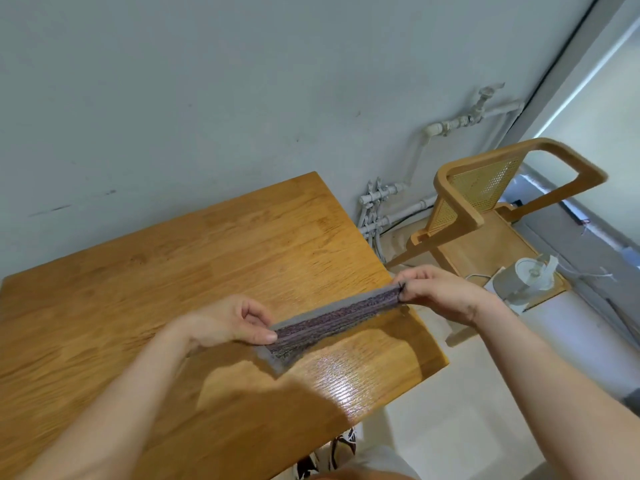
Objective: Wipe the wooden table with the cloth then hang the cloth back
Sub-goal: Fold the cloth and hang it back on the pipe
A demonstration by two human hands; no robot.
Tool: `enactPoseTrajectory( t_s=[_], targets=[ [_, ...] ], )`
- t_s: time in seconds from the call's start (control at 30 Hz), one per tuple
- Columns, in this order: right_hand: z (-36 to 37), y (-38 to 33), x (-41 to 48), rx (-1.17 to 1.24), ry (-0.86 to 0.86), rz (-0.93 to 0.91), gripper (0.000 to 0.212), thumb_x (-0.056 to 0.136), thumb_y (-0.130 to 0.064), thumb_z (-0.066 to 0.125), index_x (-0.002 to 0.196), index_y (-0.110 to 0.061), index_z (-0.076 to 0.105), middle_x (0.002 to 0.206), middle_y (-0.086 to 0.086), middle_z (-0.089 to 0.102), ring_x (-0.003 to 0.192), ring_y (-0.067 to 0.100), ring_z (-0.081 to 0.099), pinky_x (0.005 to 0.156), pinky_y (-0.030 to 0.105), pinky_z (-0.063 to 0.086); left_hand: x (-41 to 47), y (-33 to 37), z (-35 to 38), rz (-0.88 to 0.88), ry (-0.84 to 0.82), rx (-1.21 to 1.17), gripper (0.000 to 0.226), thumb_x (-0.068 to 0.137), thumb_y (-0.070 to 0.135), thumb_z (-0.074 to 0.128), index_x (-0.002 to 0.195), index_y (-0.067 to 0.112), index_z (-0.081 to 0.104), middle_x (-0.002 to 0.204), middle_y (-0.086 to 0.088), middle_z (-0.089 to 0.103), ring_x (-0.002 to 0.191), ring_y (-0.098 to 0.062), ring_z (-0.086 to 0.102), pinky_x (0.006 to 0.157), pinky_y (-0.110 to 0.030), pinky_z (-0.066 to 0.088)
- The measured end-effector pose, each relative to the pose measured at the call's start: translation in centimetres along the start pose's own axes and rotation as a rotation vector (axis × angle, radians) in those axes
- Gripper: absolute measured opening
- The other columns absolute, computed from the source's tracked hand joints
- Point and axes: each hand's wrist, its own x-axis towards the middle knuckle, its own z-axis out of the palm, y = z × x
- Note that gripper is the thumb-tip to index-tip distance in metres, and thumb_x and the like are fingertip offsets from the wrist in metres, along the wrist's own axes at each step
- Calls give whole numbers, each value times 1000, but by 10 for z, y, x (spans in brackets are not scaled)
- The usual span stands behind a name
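A grey and purple cloth (332, 318) is stretched between both hands just above the wooden table (173, 271), near its right edge. My left hand (232, 320) pinches the cloth's left end between thumb and fingers. My right hand (436, 292) pinches the right end, where a small dark loop shows. The lower part of the cloth hangs down and seems to touch the tabletop. A wet, glossy patch (349, 379) shines on the wood below the cloth.
A wooden chair with a cane back (485, 192) stands right of the table, with a white roll (530, 275) on its seat. White pipes (377, 209) run along the grey wall behind. Shoes (332, 452) show on the floor below.
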Motion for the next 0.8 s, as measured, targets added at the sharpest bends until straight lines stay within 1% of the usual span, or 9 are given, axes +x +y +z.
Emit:
enactPoseTrajectory(
  t_s=[0.07, 0.2, 0.3, 0.4, 0.47, 0.53, 0.63, 0.7, 0.8],
  targets=[
    [-1, -18, -25, 173, 36, -69, 31, 58, -20, 65, 80, -1, 56, 80, 11, 59, 77, 20, 55, 73, 25, 47, -8, 22, -2, 89, -55, -113, 65, 45, 42, 92, 90, -1, 71, 81, -13, 70, 69, -14, 63, 66, -20, 49],
    [-7, -71, -74, 388, 196, -310, 3, 85, -4, 56, 86, -4, 59, 80, 8, 68, 73, 17, 65, 66, 26, 55, -22, 101, -1, 299, -101, -146, 61, 54, 44, 86, 89, -4, 70, 87, -19, 68, 79, -24, 62, 74, -28, 49],
    [-23, -109, -99, 546, 309, -480, 18, 95, -6, 46, 100, -4, 62, 89, 9, 71, 81, 19, 68, 77, 30, 59, -21, 159, 13, 480, -105, -548, 54, 61, 44, 80, 96, 3, 73, 101, -20, 70, 93, -29, 68, 77, -34, 55],
    [-46, -126, -109, 726, 354, -504, 18, 98, -13, 47, 101, -6, 63, 94, 14, 69, 87, 25, 66, 88, 42, 54, -2, 191, 50, 497, -186, -991, 61, 85, 54, 50, 111, 2, 69, 123, -22, 61, 114, -34, 59, 87, -45, 53],
    [-62, -127, -108, 856, 354, -495, 18, 99, -14, 46, 91, -8, 61, 85, 12, 67, 78, 23, 64, 83, 39, 53, 21, 192, 81, 477, -354, -1070, 73, 90, 60, 37, 126, 0, 57, 134, -24, 52, 124, -36, 51, 98, -50, 45],
    [-82, -122, -106, 978, 350, -485, 17, 100, -14, 45, 91, -8, 58, 83, 11, 64, 76, 22, 62, 81, 38, 51, 45, 193, 111, 415, -434, -1037, 63, 89, 45, 56, 132, -1, 50, 134, -27, 51, 119, -38, 54, 95, -50, 45],
    [-127, -98, -101, 1103, 345, -396, 17, 100, -17, 46, 98, -4, 57, 90, 16, 65, 86, 27, 64, 85, 42, 55, 91, 207, 147, 307, -169, -971, 50, 78, 6, 70, 124, -6, 55, 116, -29, 62, 93, -34, 68, 74, -44, 58],
    [-161, -79, -101, 1129, 339, -355, 22, 99, -20, 48, 99, -1, 59, 91, 17, 66, 83, 27, 66, 77, 40, 58, 120, 224, 167, 278, 67, -971, 43, 85, 1, 58, 128, 0, 52, 115, -26, 64, 87, -31, 68, 70, -41, 59],
    [-219, -52, -104, 1249, 328, -375, 22, 96, -24, 55, 100, -3, 60, 92, 16, 67, 81, 25, 69, 70, 37, 61, 159, 262, 190, 289, 282, -1023, 42, 92, -1, 49, 123, 28, 52, 108, -19, 66, 68, -24, 70, 48, -31, 55]
  ],
)
